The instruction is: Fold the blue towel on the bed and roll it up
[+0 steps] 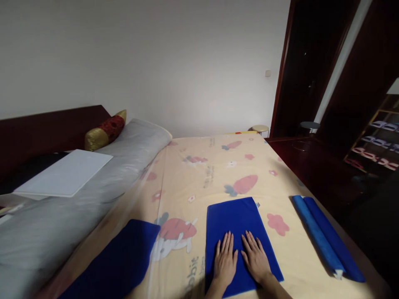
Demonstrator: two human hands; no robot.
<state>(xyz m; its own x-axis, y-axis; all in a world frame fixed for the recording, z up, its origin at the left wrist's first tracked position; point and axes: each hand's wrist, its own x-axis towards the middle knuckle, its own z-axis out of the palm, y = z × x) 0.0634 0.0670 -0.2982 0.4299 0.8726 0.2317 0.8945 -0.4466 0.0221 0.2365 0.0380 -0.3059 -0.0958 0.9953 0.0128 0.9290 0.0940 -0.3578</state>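
While looking at blue cloth (232,214), seeing plain rectangle lying flat on patterned sheet (202,182), showing small tag (258,205) near far right corner. Seeing second cloth (116,257) at left, two blue rolls (314,228) side by side at right, grey bedding (124,170) farther left. Resting left hand (226,258) and right hand (256,255) palm-down on blue cloth, slightly apart, opening flat, partly hiding near half.

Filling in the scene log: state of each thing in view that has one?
Middle blue towel, lying flat
Left hand, open, palm down on that towel
Right hand, same
Left blue towel, lying flat, cut off by frame
Lighter blue towel at right, rolled up
Darker blue towel beside it, rolled up
Rabbit-print bedsheet, spread out
White panel, lying flat
Shoe rack, holding shoes
Door, too dark to tell
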